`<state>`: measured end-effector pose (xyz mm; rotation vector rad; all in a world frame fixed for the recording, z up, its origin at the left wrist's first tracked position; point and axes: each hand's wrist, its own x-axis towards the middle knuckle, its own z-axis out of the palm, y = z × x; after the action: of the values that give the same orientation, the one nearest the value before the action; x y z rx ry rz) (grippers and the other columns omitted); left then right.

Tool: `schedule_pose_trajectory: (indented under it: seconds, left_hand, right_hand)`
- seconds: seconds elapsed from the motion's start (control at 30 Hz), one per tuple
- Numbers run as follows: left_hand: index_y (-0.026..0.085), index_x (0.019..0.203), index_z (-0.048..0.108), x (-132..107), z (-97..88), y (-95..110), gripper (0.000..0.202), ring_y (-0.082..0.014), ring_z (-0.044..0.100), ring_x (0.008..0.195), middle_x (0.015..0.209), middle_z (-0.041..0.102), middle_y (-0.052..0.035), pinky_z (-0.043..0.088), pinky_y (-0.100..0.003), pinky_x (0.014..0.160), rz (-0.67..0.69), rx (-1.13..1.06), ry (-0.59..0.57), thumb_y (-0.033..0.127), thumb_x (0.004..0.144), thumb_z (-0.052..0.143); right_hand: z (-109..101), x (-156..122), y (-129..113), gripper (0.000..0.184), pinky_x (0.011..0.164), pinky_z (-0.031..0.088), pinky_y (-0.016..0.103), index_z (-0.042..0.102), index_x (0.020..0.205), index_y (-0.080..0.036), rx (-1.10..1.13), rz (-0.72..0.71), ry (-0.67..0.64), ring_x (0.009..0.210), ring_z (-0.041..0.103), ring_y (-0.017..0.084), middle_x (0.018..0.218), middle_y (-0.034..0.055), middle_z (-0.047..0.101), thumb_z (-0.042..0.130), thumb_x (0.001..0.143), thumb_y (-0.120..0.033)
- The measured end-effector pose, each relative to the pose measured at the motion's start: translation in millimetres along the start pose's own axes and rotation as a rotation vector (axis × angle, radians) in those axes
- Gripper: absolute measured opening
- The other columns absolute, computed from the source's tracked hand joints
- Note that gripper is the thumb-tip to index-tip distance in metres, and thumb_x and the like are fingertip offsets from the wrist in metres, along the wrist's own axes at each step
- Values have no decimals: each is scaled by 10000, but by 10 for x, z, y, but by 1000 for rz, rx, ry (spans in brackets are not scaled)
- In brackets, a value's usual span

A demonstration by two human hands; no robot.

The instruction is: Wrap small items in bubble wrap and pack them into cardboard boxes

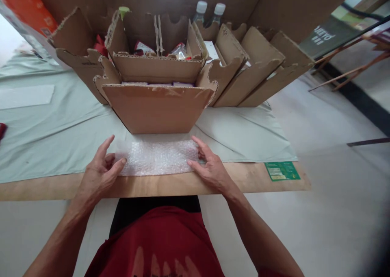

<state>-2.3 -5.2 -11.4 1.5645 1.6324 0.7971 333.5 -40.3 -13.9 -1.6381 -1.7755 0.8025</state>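
A strip of clear bubble wrap (157, 158) lies lengthwise near the front edge of the table, partly on the pale green cloth. At its left end, my left hand (102, 169) pinches it, thumb on top and the index finger stretched away. My right hand (210, 167) grips the opposite end, its thumb on the near corner and its other fingers curled under, partly hidden by the wrap. Just beyond the wrap stands a low brown cardboard bin (158, 108) with several small boxes showing inside.
Cardboard dividers (158, 67) form several compartments behind, holding packets and two white-capped bottles (201, 10). A flat white sheet (27, 96) lies on the cloth (70, 134) at left. A green card (282, 171) rests on the wooden table edge (243, 175) at right.
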Motion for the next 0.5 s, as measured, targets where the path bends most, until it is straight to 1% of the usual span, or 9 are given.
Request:
schedule_pose_trajectory:
  seconds: [0.07, 0.13, 0.17, 0.2, 0.27, 0.33, 0.4, 0.43, 0.5]
  left_hand:
    - [196, 1531, 503, -1, 0, -32, 741, -132, 571, 608, 731, 622, 32, 470, -252, 573, 17, 6, -31, 513, 874, 635]
    - [191, 1323, 692, -2, 9, -66, 569, -144, 590, 618, 747, 673, 2, 479, -259, 562, 24, 65, -42, 522, 866, 619]
    - [193, 1205, 752, -4, 16, -77, 496, -158, 619, 631, 778, 716, -19, 496, -268, 563, 35, 104, -40, 521, 866, 597]
    - [200, 1107, 785, -10, 22, -79, 444, -176, 662, 661, 827, 761, -38, 526, -281, 581, 55, 140, -35, 509, 867, 576]
    - [224, 994, 810, -38, 15, -47, 373, -214, 745, 768, 925, 816, -49, 591, -308, 669, 137, 185, -5, 464, 871, 551]
    - [251, 970, 815, -96, -39, 32, 303, -223, 781, 855, 958, 832, -27, 619, -308, 750, 280, 211, 28, 411, 889, 570]
    - [287, 1019, 810, -184, -148, 145, 243, -203, 786, 885, 981, 832, 11, 622, -290, 787, 430, 224, 59, 361, 922, 600]
    - [309, 1050, 805, -230, -217, 207, 225, -193, 782, 889, 1000, 829, 31, 620, -290, 815, 492, 231, 99, 342, 935, 614]
    - [356, 1143, 784, -295, -363, 339, 249, -193, 765, 950, 1083, 810, 58, 603, -330, 933, 535, 244, 216, 314, 946, 638]
  right_hand:
    - [-45, -14, -9, 593, 1064, 550, 480, 546, 1533, -282, -27, -49, -76, 1233, 691, 277, 1434, 83, 698, 632, 947, -325]
    - [-53, -17, -14, 456, 1099, 529, 510, 668, 1407, -273, -71, -81, -147, 1263, 681, 284, 1389, 79, 729, 640, 953, -300]
    - [-44, -14, -15, 398, 1094, 532, 521, 710, 1346, -264, -100, -84, -169, 1252, 689, 287, 1333, 80, 757, 643, 955, -287]
    - [-28, -9, -17, 355, 1087, 538, 530, 738, 1298, -255, -130, -86, -178, 1236, 697, 290, 1282, 82, 778, 644, 956, -273]
    - [0, -1, -33, 304, 1078, 553, 536, 769, 1234, -234, -171, -114, -151, 1215, 713, 291, 1220, 86, 802, 639, 960, -245]
    - [-7, -7, -91, 274, 1058, 582, 503, 782, 1195, -225, -176, -205, -89, 1170, 739, 274, 1176, 78, 817, 620, 974, -221]
    - [-76, -30, -215, 267, 964, 633, 423, 781, 1177, -230, -158, -347, -4, 1054, 770, 234, 1096, 58, 830, 590, 994, -192]
    - [-135, -43, -303, 274, 900, 649, 381, 775, 1181, -235, -151, -418, 48, 985, 776, 213, 1056, 47, 830, 579, 1000, -173]
    - [-292, -54, -519, 307, 823, 655, 322, 757, 1220, -254, -148, -532, 168, 915, 774, 184, 1034, 32, 824, 585, 996, -135]
